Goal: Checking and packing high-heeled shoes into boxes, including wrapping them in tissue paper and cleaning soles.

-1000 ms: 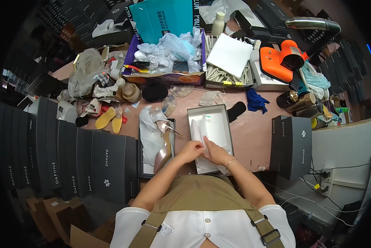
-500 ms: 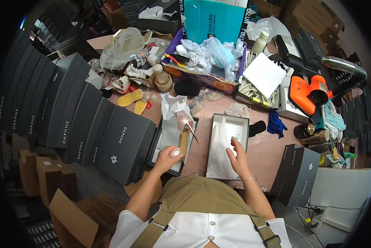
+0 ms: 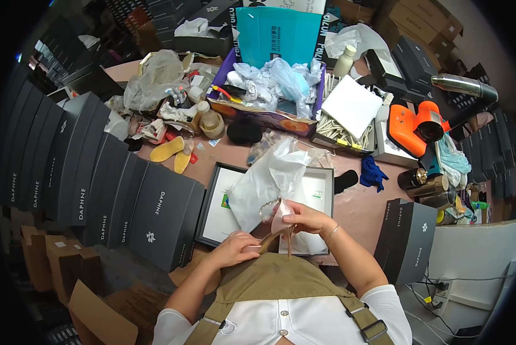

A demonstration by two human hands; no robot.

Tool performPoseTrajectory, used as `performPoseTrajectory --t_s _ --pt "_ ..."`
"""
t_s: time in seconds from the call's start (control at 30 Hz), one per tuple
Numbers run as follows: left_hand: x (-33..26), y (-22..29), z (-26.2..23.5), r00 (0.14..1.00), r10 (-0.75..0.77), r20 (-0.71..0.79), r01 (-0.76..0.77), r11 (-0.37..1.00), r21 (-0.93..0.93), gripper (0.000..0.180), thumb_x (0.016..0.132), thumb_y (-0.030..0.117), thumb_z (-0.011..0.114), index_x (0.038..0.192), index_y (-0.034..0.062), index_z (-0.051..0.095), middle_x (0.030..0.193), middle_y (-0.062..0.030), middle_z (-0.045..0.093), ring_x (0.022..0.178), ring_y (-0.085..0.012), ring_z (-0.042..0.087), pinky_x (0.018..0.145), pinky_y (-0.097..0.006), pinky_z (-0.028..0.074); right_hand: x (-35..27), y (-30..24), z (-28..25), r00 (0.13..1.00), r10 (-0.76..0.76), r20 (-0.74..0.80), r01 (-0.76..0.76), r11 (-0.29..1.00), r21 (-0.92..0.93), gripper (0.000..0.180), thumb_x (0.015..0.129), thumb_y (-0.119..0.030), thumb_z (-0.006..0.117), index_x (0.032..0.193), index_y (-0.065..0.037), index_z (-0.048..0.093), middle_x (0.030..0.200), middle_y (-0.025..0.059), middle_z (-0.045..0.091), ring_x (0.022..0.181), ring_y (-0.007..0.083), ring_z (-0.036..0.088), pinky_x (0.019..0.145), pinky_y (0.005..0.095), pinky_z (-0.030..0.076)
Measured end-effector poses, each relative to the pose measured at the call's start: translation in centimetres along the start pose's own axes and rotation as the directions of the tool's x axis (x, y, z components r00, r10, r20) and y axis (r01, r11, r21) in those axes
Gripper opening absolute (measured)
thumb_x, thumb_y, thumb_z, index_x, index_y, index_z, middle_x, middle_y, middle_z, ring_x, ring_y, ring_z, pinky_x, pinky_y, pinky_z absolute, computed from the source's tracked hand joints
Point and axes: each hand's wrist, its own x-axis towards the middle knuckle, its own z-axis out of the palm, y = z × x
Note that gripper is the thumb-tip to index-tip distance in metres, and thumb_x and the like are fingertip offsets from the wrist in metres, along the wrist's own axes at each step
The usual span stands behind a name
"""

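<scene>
1 shoe [image 3: 282,222]: pale pink, slim heel, held at apron [image 3: 269,282] front, near side of 2 shallow rectangular box halves [image 3: 210,214], white inside. Left hand [image 3: 235,249] grips toe end; right hand [image 3: 307,219] pinches heel end. 1 thin, crumpled white sheet [image 3: 272,175] spans both halves. 2 flat yellow insoles [image 3: 167,150], rounded ends.

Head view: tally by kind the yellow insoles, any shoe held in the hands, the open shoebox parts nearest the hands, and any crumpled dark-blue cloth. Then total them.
High-heeled shoe: 1
Open shoebox parts: 2
Yellow insoles: 2
Dark-blue cloth: 1
Total: 6
</scene>
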Motion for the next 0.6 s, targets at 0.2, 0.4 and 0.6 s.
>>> performPoseTrajectory --t_s 0.2,0.4,0.6 --pt "13.6 2.1 -6.1 0.888 -0.050 -0.456 0.070 0.997 0.026 0.048 0.088 0.031 0.061 0.121 -0.0025 0.052 0.118 -0.0218 0.057 0.112 -0.0338 0.054 0.092 -0.038 0.043 -2.5 3.5 -0.5 0.991 -0.077 -0.113 0.060 0.987 -0.149 0.040 0.087 -0.025 0.067 0.118 -0.005 0.052 0.104 0.0015 0.060 0.091 0.0094 0.056 0.075 0.0264 0.050" --pt "29.9 -2.3 -5.6 0.958 -0.032 -0.286 0.218 0.727 0.651 0.065 0.079 0.037 0.067 0.131 0.0054 0.044 0.114 -0.0218 0.057 0.104 -0.0393 0.056 0.085 -0.046 0.046 -1.9 2.3 1.8 0.962 -0.272 0.011 0.231 0.794 -0.562 0.053 0.071 -0.036 0.074 0.108 -0.003 0.057 0.093 0.0090 0.063 0.085 0.0175 0.059 0.074 0.0299 0.047" --pt "30.1 -12.3 -7.5 0.982 0.136 -0.134 -0.057 0.879 0.474 0.020 0.082 0.005 0.057 0.098 -0.0047 0.063 0.088 -0.0189 0.065 0.084 -0.0310 0.062 0.076 -0.038 0.047 -4.7 5.0 1.7 0.924 -0.383 -0.015 0.295 0.735 -0.611 0.042 0.068 -0.036 0.079 0.082 0.000 0.064 0.074 0.0065 0.063 0.066 0.0149 0.054 0.060 0.0315 0.044"
